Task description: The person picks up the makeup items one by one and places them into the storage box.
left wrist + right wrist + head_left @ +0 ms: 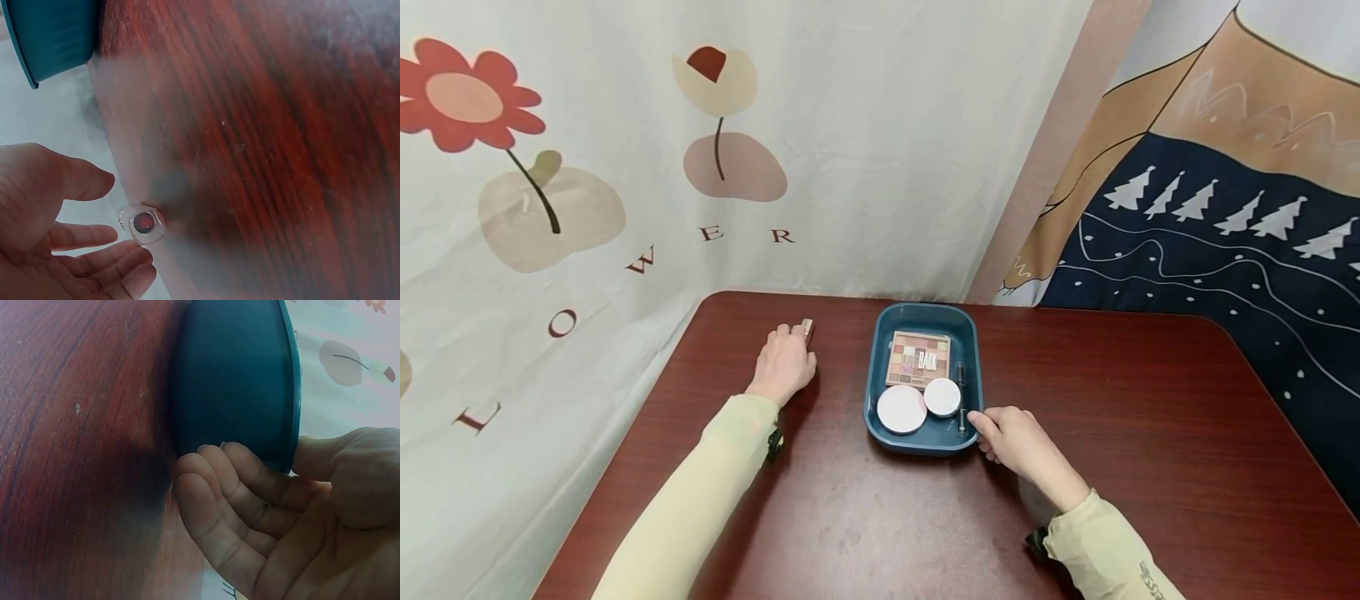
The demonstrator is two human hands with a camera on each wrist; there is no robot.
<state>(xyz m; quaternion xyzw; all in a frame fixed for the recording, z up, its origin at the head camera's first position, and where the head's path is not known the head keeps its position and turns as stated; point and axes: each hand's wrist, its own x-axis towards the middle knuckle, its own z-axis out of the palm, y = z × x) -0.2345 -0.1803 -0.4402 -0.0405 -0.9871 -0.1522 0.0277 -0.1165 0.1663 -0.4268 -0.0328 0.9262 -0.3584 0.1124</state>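
A blue tray (pixel 925 442) holds an eyeshadow palette (pixel 917 354), two round white compacts (pixel 902 409) and a slim dark tube (pixel 961 375) along its right side. My right hand (pixel 1017 437) grips the tray's near right corner, thumb over the rim and fingers curled against the outer wall (pixel 237 381). To the left of the tray, my left hand (pixel 781 367) reaches a small squarish item (pixel 807 327). In the left wrist view this item (pixel 145 224) has a clear edge and a dark red round end. Thumb and fingers stand apart there, fingertips beside it; contact is unclear.
Everything lies on a reddish-brown wooden table (pixel 865 517) with rounded far corners. Behind its far edge hangs a pale curtain (pixel 880 150) with flower prints. A dark blue cloth with white trees (pixel 1210 242) hangs at the right.
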